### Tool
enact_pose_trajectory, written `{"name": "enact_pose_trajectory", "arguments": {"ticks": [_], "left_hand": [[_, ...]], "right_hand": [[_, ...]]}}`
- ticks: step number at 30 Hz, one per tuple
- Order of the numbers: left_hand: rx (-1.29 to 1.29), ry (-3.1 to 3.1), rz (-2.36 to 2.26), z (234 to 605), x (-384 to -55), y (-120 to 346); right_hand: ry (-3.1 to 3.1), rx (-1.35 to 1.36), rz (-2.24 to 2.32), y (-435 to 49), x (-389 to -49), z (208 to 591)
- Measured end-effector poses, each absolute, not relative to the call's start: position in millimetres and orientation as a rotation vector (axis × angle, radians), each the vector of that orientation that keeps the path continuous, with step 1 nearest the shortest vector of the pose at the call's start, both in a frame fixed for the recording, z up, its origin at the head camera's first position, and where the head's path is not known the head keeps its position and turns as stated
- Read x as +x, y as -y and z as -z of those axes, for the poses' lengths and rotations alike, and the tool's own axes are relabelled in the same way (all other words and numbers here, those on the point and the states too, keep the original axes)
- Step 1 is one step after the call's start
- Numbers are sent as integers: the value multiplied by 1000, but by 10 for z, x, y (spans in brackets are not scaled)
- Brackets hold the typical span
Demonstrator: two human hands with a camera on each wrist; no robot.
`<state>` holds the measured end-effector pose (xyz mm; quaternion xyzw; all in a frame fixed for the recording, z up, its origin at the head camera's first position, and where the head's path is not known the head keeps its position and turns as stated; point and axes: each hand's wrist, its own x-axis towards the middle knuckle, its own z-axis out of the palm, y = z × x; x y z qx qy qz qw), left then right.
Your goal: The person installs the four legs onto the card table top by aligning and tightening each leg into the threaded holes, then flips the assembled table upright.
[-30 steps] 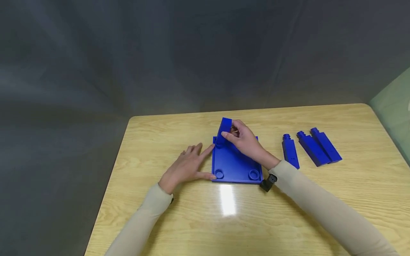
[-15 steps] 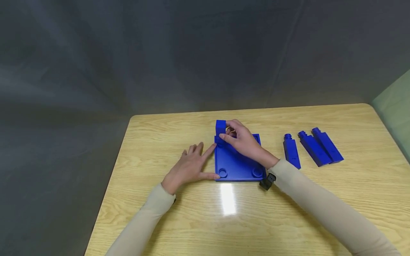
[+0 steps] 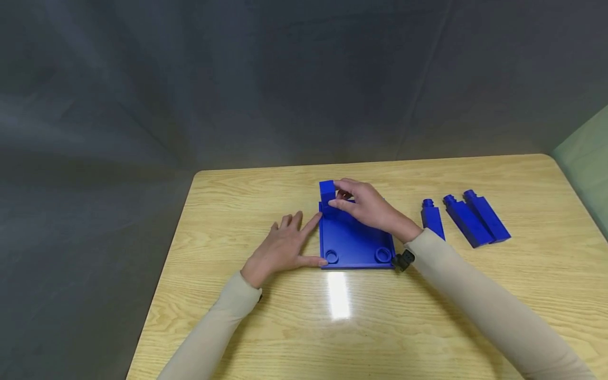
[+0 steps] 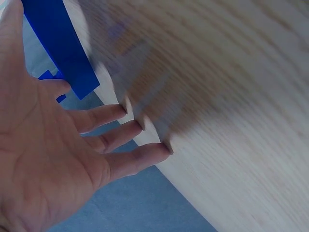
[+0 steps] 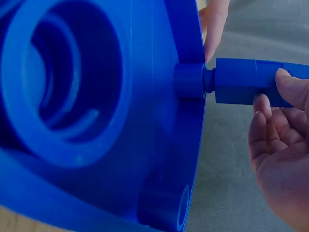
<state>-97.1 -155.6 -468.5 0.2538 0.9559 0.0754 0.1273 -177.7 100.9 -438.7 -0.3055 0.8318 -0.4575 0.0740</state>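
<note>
Left hand (image 3: pixel 279 249): fingers spread, gripping nothing; index finger and thumb touch the left edge of the blue tray (image 3: pixel 355 243). Front-left socket (image 3: pixel 331 257) unfilled. Blue block (image 3: pixel 328 193) upright at the back-left socket (image 5: pixel 187 81), neck (image 5: pixel 209 80) down, pinched by the right hand (image 3: pixel 364 207), thumb against fingers. Joint looks begun, not finished (right wrist view shows some neck outside the socket). Front-right socket (image 3: pixel 382 255) unfilled; back-right corner hidden in the head view. Farther right, well apart from the tray: lone block (image 3: pixel 433 219), then paired blocks (image 3: pixel 467 221), all three unfitted.
</note>
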Motion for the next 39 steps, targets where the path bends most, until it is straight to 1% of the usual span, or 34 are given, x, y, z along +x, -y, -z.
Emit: {"name": "enact_pose_trajectory", "arguments": {"ticks": [16, 22, 30, 39], "left_hand": [[737, -2788, -225, 4662, -979, 1579], [742, -2794, -222, 4664, -977, 1581], [741, -2796, -226, 4679, -978, 1578], [732, -2796, -214, 4685, -978, 1578]], "right_hand": [[-2627, -862, 1455, -884, -1703, 4494], [-2614, -846, 1520, -862, -1708, 4515], [-2656, -828, 1463, -829, -1749, 4521], [-2599, -755, 1516, -834, -1761, 4530]]}}
